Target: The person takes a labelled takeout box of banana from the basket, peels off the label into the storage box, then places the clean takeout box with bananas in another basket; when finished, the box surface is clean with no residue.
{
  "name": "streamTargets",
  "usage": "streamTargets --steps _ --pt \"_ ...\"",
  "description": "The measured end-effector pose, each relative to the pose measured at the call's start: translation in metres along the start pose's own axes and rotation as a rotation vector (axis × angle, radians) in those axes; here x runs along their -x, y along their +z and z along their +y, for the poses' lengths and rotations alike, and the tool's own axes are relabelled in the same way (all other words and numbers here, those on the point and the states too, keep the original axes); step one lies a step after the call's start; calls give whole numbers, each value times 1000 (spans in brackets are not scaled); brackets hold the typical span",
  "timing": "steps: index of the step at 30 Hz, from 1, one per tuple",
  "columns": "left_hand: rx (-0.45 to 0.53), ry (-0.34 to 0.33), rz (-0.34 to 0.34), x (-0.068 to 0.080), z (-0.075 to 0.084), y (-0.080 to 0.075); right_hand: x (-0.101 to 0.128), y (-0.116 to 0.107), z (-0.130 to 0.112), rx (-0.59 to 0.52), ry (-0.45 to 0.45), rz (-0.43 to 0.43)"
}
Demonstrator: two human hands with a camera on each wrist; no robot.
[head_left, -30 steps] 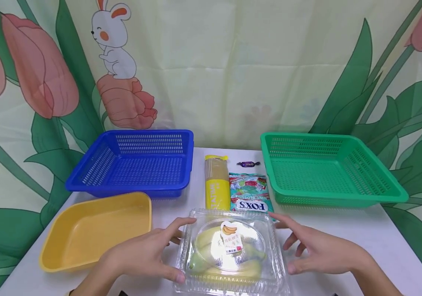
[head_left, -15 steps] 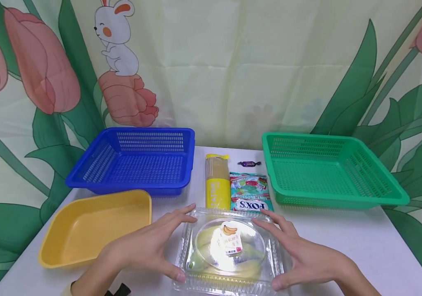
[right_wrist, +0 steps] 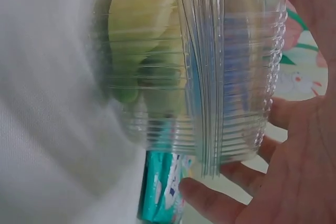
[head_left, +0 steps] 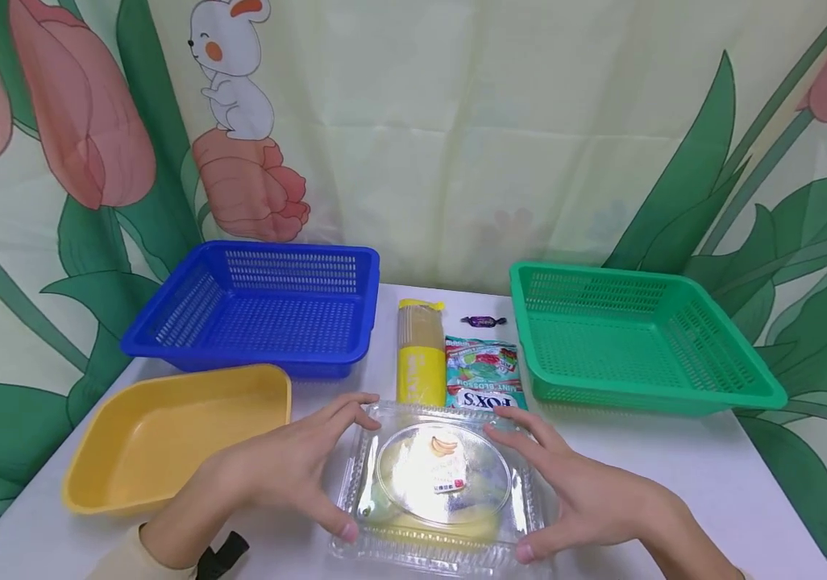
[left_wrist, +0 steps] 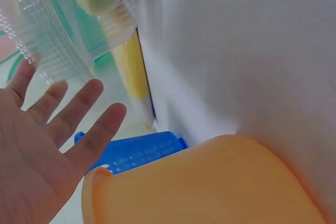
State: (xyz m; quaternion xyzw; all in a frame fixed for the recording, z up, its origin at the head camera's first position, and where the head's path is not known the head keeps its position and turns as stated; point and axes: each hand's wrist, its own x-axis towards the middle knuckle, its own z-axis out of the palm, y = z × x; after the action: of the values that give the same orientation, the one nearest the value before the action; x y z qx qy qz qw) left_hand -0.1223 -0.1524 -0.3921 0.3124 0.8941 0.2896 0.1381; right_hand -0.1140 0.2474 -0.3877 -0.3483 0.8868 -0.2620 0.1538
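while two hands (head_left: 286, 463) (head_left: 583, 491) spread wide flank one clear box (head_left: 438, 479), two baskets (head_left: 279, 318) (head_left: 609, 346) beyond, one tub (head_left: 174, 435)

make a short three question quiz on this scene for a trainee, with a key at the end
1. What colour is the tub beside the left hand?
2. True or false: the small wrapped candy lies outside the green basket.
3. Fill in: the sticker on the clear container pictures ____.

Key: 1. Yellow. 2. True. 3. Bananas.
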Motion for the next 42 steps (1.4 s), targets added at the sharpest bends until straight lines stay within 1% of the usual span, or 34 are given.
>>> streamTargets --steps 2,5,8,10,14,18,20,24,29,32,34,39,41,42 --pt "5 -1 -4 -2 1 -1 -1 0 3 -14 4 2" --pt "17 10 -6 -5 1 -1 0 1 9 7 -37 25" --pt "21 21 8 -5 0 0 -1 1 12 32 -85 51" --pt "24 24 16 -4 -1 1 -2 1 13 29 -98 52" --pt "46 21 18 -2 -4 2 -4 0 13 -2 -97 34" --pt "55 29 23 0 -5 2 -5 0 13 1 -108 38" --pt "53 31 22 0 -5 2 -6 0 13 -1 -97 37" --pt "51 21 6 1 -3 0 -7 1 13 -5 -87 34" --pt "17 63 2 3 2 -1 -6 4 15 6 -113 41" --pt "-3 104 23 3 8 0 -5 5 14 -2 -107 39" --pt "-14 121 50 0 13 1 -4 5 13 -4 -103 42" --pt "-6 170 131 -13 23 5 -3 4 13 -3 -100 48" --pt "-12 207 163 -19 26 9 -2 4 13 -1 -116 50" --pt "-19 227 175 -23 27 11 -2 4 13 -3 -109 49"
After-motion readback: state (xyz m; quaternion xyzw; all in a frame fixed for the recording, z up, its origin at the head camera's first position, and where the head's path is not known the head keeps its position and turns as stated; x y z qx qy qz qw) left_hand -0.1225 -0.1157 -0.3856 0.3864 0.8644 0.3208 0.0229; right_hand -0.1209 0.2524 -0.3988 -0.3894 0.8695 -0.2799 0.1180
